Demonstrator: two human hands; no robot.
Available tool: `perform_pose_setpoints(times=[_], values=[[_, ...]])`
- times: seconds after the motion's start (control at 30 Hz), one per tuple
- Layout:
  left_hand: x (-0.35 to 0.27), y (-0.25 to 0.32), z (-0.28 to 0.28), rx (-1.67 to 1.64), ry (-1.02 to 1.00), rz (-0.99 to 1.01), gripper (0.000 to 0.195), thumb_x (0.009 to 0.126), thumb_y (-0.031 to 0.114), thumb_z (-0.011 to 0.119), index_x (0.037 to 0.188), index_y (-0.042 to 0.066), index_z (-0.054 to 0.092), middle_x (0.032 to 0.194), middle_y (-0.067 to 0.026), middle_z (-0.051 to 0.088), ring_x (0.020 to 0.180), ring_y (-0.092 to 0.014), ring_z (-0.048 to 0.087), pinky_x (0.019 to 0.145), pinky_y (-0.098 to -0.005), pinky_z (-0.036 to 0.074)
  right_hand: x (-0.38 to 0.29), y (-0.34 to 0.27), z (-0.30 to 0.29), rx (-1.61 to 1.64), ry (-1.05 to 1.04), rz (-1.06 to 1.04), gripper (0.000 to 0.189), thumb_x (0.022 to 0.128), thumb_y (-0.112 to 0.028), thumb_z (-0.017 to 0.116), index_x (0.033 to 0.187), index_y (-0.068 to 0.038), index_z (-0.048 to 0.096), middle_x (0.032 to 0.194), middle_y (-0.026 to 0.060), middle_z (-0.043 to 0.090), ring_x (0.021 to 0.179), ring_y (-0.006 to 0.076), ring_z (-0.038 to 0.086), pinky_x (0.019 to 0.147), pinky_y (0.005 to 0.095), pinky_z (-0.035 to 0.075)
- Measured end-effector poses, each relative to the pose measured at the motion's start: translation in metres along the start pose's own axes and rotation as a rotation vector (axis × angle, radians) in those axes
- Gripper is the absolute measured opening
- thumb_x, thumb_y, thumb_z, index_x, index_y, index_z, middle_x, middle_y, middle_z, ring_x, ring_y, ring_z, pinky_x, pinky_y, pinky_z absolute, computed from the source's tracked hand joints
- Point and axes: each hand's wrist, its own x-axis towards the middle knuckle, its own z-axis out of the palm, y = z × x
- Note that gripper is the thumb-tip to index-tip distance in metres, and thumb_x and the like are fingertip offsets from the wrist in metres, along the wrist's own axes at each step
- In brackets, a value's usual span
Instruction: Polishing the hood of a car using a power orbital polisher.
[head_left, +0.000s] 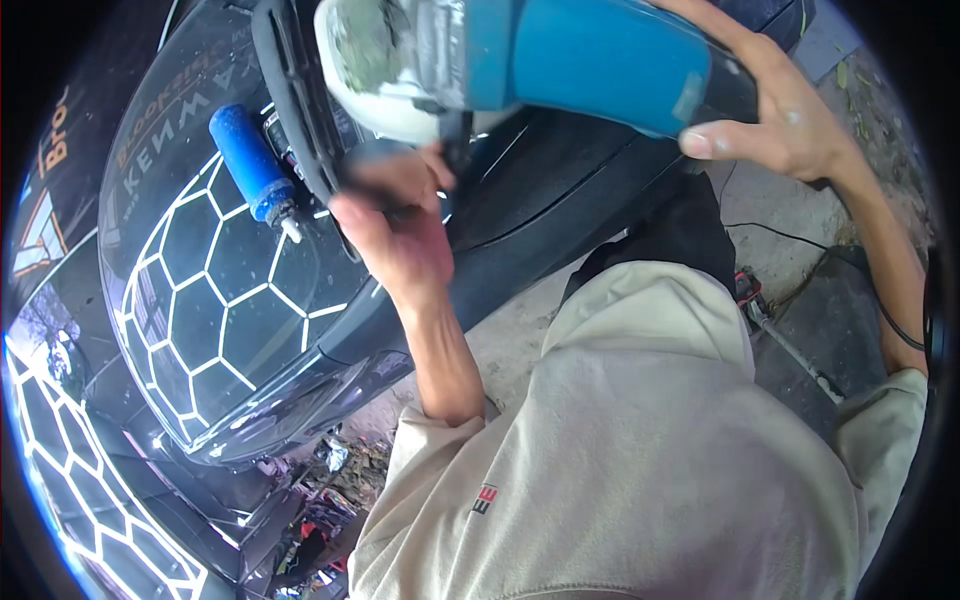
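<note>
A polisher with a blue body (611, 64) and a white, blurred pad (375, 116) fills the top middle of the view. My left hand (405, 232) closes round the lower part of its dark loop handle (300, 97); motion blurs the fingers. My right hand (787, 112) grips the black rear end, thumb along the near side, other fingers partly hidden. Below the polisher lies a glossy dark car panel (247, 322), which reflects a hexagonal light pattern. A blue squeeze bottle (251, 165) with a pale nozzle lies on the panel, left of the handle.
Another glossy dark surface (45, 300) with similar reflections curves along the far left. A black cable (787, 232) trails over the concrete floor at right, near a red and grey tool-like object (750, 296). Mixed clutter (322, 517) lies at lower left, beyond the panel edge.
</note>
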Motion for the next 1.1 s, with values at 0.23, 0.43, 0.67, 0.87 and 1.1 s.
perform_pose_setpoints(times=[0.23, 0.43, 0.67, 0.87, 1.1], values=[[-0.026, 0.025, 0.011, 0.1, -0.144, -0.01, 0.065, 0.094, 0.073, 0.04, 0.07, 0.013, 0.043, 0.049, 0.0013, 0.038, 0.046, -0.017, 0.041, 0.063, -0.0347, 0.041, -0.015, 0.04, 0.004, 0.106, -0.071, -0.095, 0.093, 0.069, -0.037, 0.076, 0.149, -0.007, 0.039, 0.141, 0.0195, 0.052, 0.129, 0.0347, 0.052, 0.111, 0.0469, 0.04], [0.031, -0.025, 0.038, -0.138, -0.114, 0.067, 0.046, 0.104, 0.038, 0.049, 0.075, 0.002, 0.049, 0.059, -0.0062, 0.047, 0.056, -0.02, 0.048, 0.064, -0.0395, 0.043, -0.029, 0.038, -0.025, 0.021, 0.163, -0.003, 0.091, 0.073, -0.039, 0.076, 0.149, -0.004, 0.039, 0.139, 0.0171, 0.053, 0.128, 0.0295, 0.051, 0.11, 0.0409, 0.038], [0.03, -0.004, -0.001, -0.014, 0.064, 0.108, 0.049, 0.099, 0.038, 0.053, 0.065, 0.005, 0.043, 0.051, -0.0007, 0.036, 0.046, -0.013, 0.037, 0.053, -0.034, 0.04, -0.025, 0.039, 0.045, 0.226, 0.177, -0.044, 0.088, 0.079, -0.029, 0.077, 0.149, -0.003, 0.032, 0.131, 0.019, 0.056, 0.121, 0.0278, 0.054, 0.107, 0.0391, 0.04], [0.005, -0.015, 0.067, -0.167, 0.303, 0.026, 0.049, 0.1, 0.043, 0.048, 0.066, 0.008, 0.039, 0.048, -0.0003, 0.03, 0.036, -0.014, 0.031, 0.043, -0.0361, 0.038, -0.036, 0.036, -0.045, 0.085, -0.039, 0.003, 0.087, 0.077, -0.034, 0.075, 0.151, -0.01, 0.036, 0.125, 0.0151, 0.058, 0.09, 0.0201, 0.064, 0.067, 0.0291, 0.054], [0.147, -0.073, 0.116, -0.111, 0.226, -0.039, 0.051, 0.098, 0.049, 0.05, 0.065, 0.013, 0.039, 0.051, 0.0, 0.029, 0.038, -0.014, 0.029, 0.04, -0.0331, 0.032, -0.044, 0.044, -0.052, 0.08, 0.375, 0.187, 0.076, 0.085, -0.031, 0.074, 0.148, -0.007, 0.038, 0.105, 0.0107, 0.063, 0.068, 0.0109, 0.059, 0.05, 0.0216, 0.047]])
